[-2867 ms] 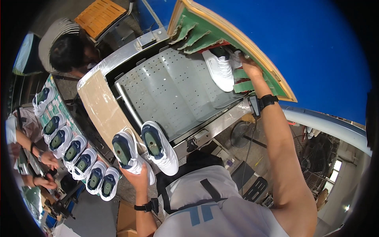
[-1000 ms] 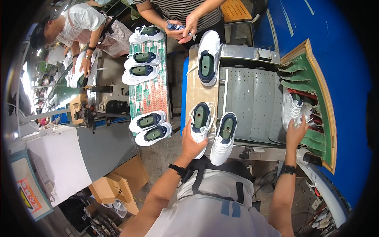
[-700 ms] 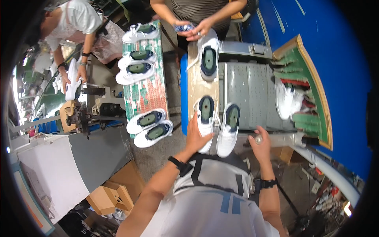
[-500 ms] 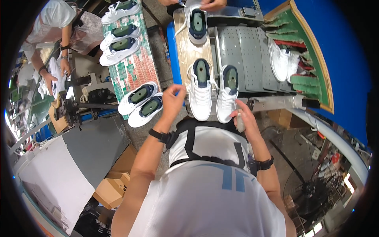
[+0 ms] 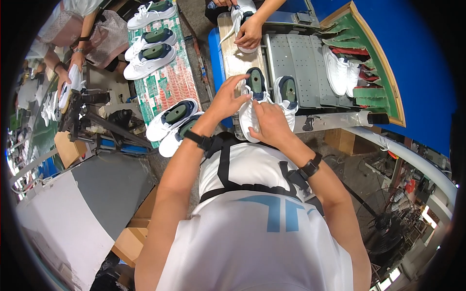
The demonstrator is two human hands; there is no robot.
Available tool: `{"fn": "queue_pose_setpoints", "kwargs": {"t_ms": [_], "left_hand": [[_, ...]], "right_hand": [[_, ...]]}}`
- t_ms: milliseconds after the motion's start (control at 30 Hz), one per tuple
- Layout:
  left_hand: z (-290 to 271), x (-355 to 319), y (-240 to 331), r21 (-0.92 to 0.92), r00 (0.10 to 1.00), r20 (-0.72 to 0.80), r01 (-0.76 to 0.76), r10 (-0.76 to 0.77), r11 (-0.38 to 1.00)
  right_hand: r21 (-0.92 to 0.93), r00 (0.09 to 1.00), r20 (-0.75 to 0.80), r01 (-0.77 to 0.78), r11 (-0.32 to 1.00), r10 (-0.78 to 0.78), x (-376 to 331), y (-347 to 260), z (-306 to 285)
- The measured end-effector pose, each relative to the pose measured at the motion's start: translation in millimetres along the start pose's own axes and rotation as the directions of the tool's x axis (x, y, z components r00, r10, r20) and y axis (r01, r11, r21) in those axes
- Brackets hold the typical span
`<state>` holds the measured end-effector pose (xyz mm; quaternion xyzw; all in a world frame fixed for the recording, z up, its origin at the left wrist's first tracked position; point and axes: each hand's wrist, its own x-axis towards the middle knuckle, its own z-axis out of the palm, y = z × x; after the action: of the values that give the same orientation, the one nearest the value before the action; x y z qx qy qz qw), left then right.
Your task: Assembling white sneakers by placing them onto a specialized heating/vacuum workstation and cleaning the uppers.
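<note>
Filling white shoe [image 5: 247, 118]: green last [image 5: 255, 83]

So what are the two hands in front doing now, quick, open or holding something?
Left hand: open, by the white shoe's collar.
Right hand: open, thumb and forefinger apart over that shoe's front.

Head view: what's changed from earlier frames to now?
Right hand let go of the shoes at the green flaps, moved left to the near-left shoe. Left hand released that shoe, then returned. Patterned bench lost two shoes; far shoe appeared on the board, now under a co-worker's hand. Unchanged: near-right shoe beside its mate.
</note>
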<state>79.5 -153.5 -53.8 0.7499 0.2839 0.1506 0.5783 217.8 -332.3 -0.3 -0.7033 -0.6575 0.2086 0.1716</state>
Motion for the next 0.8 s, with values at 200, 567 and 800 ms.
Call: {"fn": "queue_pose_setpoints", "kwargs": {"t_ms": [200,567,800], "left_hand": [[-23.4,54.4,-1.4,0.195,0.919,0.389,-0.158,0.072,0.968],[-12.6,58.3,-2.8,0.186,0.946,0.323,-0.102,0.037,0.977],[-5.1,42.9,-6.8,0.111,0.954,0.298,-0.073,0.037,0.991]], "right_hand": [[0.060,0.997,-0.019,-0.074,0.995,0.075,-0.6,-21.1,-2.8],[0.458,0.882,0.472,-0.245,0.855,0.000,13.1,-49.0,20.4],[0.576,0.887,0.002,-0.378,0.725,0.461,-40.2,-23.0,-7.5]]}}
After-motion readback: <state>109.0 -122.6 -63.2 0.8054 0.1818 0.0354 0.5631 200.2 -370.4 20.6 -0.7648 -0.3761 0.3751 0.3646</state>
